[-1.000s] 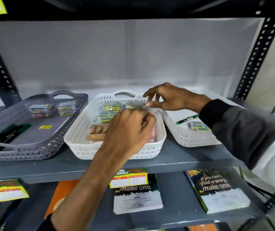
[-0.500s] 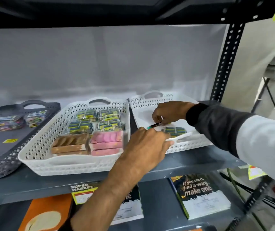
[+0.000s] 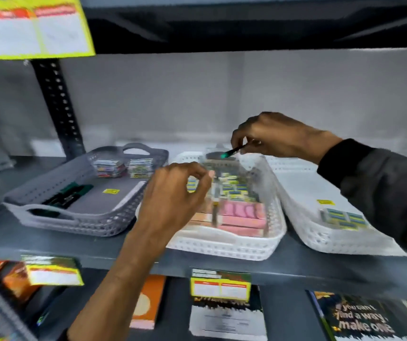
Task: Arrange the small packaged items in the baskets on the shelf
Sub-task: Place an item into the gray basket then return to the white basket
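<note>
Three baskets stand side by side on a grey metal shelf (image 3: 296, 264). The grey basket (image 3: 57, 217) on the left holds dark green-capped pens (image 3: 67, 195) near its front, a small yellow sticker (image 3: 110, 191) on its floor, and two stacks of small colourful packets (image 3: 123, 166) at the far end. The middle white basket (image 3: 234, 244) holds small blue-and-yellow packets (image 3: 236, 190) in its far half, and pink boxes (image 3: 243, 215) with a tan box partly hidden beside them in its near half. The right white basket (image 3: 325, 239) holds a yellow sticker (image 3: 325, 202) and a few more blue-and-yellow packets (image 3: 342, 217) near its front.

The left hand (image 3: 172, 200) hovers over the near left part of the middle basket and hides some of its contents; its fingers are curled narrow, thumb and forefinger almost meeting, and whether they pinch anything cannot be told through the blur. The right hand (image 3: 273, 136), in a dark sleeve (image 3: 374, 183), is raised above the far end of the middle basket, with its fingertips closed on a thin dark pen (image 3: 232, 151) with a green tip, tilted down to the left.

A perforated black upright (image 3: 59, 107) stands behind the grey basket. Yellow price tags (image 3: 219, 287) hang from the shelf edges, and booklets (image 3: 360, 318) lie on the shelf below.
</note>
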